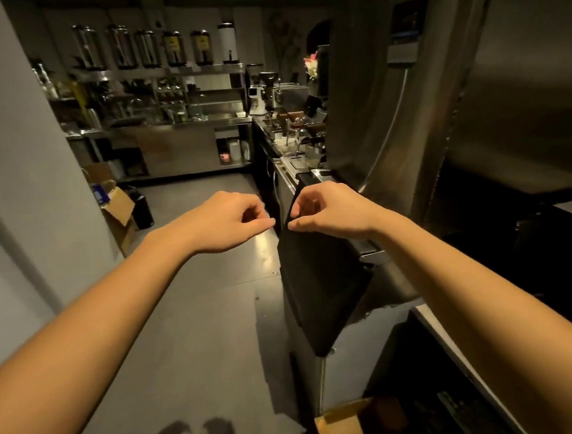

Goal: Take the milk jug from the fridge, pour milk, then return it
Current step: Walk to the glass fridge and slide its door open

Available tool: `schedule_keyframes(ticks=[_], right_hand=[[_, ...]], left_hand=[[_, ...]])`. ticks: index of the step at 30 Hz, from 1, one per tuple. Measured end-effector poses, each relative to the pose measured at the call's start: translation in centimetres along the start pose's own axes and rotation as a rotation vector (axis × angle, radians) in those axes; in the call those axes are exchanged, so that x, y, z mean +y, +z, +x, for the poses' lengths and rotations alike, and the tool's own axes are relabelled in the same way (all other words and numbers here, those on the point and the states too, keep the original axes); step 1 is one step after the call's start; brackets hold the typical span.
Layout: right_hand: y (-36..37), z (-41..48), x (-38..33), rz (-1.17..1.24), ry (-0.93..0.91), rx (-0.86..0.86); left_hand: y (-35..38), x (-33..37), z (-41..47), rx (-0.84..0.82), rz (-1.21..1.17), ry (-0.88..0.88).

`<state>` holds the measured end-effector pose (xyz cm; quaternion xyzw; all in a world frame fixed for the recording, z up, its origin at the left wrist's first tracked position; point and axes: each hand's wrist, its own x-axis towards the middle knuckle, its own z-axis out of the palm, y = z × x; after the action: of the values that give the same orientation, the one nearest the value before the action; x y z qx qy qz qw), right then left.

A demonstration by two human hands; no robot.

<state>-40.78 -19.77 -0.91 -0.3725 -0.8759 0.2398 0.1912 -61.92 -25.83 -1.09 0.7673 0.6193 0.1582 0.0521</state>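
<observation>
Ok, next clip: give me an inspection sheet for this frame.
Surface: grey floor bare ahead; counter along the right, crowded.
Job's things: steel fridge at right, doors closed; milk jug not seen.
Clutter: cardboard boxes, dispensers on the far shelf, coffee grinder.
Hands: left hand and right hand raised, fingers curled, holding nothing.
Cables: nothing seen.
Surroundings: dim café bar, grey wall at left.
</observation>
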Motion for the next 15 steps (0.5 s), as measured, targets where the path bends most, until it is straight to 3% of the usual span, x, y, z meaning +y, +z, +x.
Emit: schedule_keyframes(ticks=[15], right_hand=[[13.0, 9.4, -12.3, 0.084, -0.184, -0.225]], left_hand=[[-3.4, -14.5, -13.4, 0.110, -0.012, -0.285]])
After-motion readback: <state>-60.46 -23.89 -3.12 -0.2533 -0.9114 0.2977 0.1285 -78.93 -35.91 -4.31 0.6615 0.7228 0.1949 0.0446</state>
